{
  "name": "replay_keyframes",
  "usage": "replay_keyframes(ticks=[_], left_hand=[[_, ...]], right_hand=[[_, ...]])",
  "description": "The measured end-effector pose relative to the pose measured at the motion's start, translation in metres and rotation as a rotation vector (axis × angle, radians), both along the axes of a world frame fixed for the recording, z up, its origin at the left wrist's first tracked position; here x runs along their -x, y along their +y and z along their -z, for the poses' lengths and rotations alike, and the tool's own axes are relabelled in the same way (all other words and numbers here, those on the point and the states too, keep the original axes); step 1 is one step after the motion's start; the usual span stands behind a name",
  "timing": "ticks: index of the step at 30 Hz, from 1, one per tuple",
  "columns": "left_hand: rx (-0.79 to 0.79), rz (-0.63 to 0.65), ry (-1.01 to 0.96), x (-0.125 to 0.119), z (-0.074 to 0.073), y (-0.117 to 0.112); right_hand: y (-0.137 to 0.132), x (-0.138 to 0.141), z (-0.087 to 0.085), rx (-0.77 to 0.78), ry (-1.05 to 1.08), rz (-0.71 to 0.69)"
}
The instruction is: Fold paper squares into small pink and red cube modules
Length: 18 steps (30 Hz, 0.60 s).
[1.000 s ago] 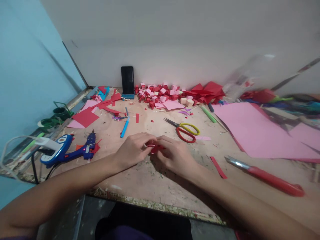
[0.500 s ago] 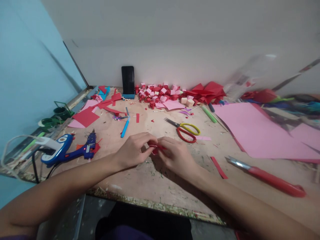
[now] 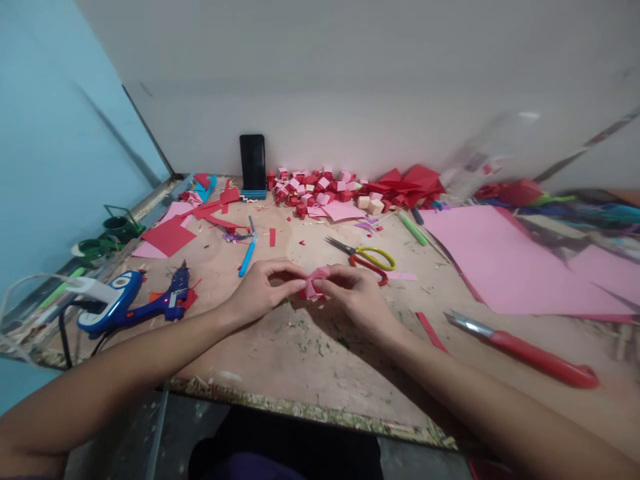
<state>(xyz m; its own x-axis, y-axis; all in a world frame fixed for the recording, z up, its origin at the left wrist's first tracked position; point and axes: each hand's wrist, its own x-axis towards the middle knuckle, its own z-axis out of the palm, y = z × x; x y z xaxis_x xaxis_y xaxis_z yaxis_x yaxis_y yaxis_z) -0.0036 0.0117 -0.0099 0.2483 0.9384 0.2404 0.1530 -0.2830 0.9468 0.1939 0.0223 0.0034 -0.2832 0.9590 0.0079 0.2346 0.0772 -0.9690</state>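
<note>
Both of my hands meet over the middle of the wooden table (image 3: pixel 310 373). Between them is a small folded paper piece (image 3: pixel 314 283), pink on the side that shows and red underneath. My left hand (image 3: pixel 263 290) pinches its left end with thumb and forefinger. My right hand (image 3: pixel 353 293) pinches its right end, fingers curled. The piece is lifted slightly off the tabletop.
Yellow-and-red scissors (image 3: pixel 367 257) lie just beyond my right hand. A red-handled knife (image 3: pixel 530 357) rests at the right, a blue glue gun (image 3: pixel 133 303) at the left. Pink sheets (image 3: pixel 505 267), a blue pen (image 3: pixel 247 253), a propped phone (image 3: pixel 253 163) and a heap of small red and pink paper cubes (image 3: pixel 325 187) fill the back.
The paper piece has been turned so its pink side shows, and both hands have risen slightly and shifted a little away from me.
</note>
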Motion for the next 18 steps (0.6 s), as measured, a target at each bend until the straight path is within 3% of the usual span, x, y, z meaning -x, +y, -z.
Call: replay_keyframes(ticks=[7, 18], left_hand=[[0.028, 0.006, -0.052, -0.0003, 0.0, -0.0006], [0.09, 0.029, -0.075, -0.0011, -0.001, -0.0009]], right_hand=[[0.0032, -0.0031, 0.0068, 0.037, 0.052, -0.07], [-0.0016, 0.0002, -0.0017, -0.042, -0.026, -0.09]])
